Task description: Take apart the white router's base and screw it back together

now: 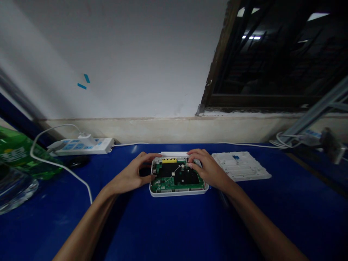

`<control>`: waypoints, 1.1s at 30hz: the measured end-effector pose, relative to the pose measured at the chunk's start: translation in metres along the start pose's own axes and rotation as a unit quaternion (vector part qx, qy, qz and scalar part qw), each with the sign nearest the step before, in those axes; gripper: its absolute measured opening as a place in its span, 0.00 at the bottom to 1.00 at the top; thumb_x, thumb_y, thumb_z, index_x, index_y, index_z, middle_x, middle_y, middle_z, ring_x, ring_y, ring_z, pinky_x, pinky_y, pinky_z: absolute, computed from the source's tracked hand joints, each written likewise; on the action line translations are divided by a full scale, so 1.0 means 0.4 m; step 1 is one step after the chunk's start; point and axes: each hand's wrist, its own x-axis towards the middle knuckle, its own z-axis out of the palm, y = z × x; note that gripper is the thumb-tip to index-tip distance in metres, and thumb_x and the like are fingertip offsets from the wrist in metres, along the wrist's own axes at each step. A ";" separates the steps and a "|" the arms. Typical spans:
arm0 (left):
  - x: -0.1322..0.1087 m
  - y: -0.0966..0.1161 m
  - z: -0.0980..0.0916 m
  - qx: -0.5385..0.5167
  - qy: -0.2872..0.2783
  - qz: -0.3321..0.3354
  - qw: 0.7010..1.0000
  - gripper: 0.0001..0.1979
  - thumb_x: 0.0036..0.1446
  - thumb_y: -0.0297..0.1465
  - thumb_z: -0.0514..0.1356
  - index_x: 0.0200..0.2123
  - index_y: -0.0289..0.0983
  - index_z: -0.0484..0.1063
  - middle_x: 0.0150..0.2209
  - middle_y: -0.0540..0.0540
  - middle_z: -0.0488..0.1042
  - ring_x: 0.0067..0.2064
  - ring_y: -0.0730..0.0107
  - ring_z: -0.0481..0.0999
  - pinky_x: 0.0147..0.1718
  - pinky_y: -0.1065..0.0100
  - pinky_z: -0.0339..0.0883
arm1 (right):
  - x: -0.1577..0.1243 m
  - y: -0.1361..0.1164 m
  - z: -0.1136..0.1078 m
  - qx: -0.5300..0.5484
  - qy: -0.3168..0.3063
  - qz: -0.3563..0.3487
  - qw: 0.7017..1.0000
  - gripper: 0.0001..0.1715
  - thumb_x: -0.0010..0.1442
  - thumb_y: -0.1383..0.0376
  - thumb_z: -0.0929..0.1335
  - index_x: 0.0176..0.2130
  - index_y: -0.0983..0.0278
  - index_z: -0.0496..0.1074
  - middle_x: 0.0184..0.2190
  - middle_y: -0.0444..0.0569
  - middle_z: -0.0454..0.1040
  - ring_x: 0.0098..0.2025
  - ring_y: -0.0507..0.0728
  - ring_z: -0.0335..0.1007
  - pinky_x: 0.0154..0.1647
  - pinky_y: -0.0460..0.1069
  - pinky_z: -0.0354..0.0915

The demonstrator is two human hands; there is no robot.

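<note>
An opened white router case (178, 192) lies on the blue table (174, 224), its green circuit board (176, 174) with yellow ports facing up. My left hand (134, 174) curls around the case's left edge, thumb and fingers gripping it. My right hand (208, 167) rests on the case's right side, fingertips bent down onto the board near a thin white wire (174, 173). The removed white cover (240, 166) lies upside down just right of my right hand.
A white power strip (81, 145) with a plugged-in adapter sits at the back left, its cable looping forward. A green bottle (19, 154) and a glass object (13, 188) stand at the far left. A metal frame (318, 112) and cables occupy the back right.
</note>
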 end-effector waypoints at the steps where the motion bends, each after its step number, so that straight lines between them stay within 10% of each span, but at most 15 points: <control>1: 0.000 0.000 0.000 0.006 -0.001 0.003 1.000 0.28 0.58 0.29 0.65 0.62 0.49 0.67 0.61 0.45 0.67 0.61 0.53 0.71 0.61 0.43 0.64 | -0.001 -0.001 -0.001 -0.007 -0.001 -0.002 1.000 0.07 0.65 0.71 0.69 0.36 0.58 0.72 0.48 0.48 0.76 0.49 0.61 0.69 0.51 0.59 0.65; 33: 0.009 0.004 0.043 0.174 0.029 0.001 0.984 0.39 0.47 0.43 0.75 0.62 0.49 0.68 0.51 0.46 0.61 0.51 0.57 0.70 0.54 0.49 0.71 | -0.003 0.025 -0.005 -0.009 -0.007 -0.043 0.999 0.05 0.63 0.68 0.73 0.35 0.58 0.75 0.43 0.48 0.77 0.47 0.60 0.70 0.51 0.58 0.67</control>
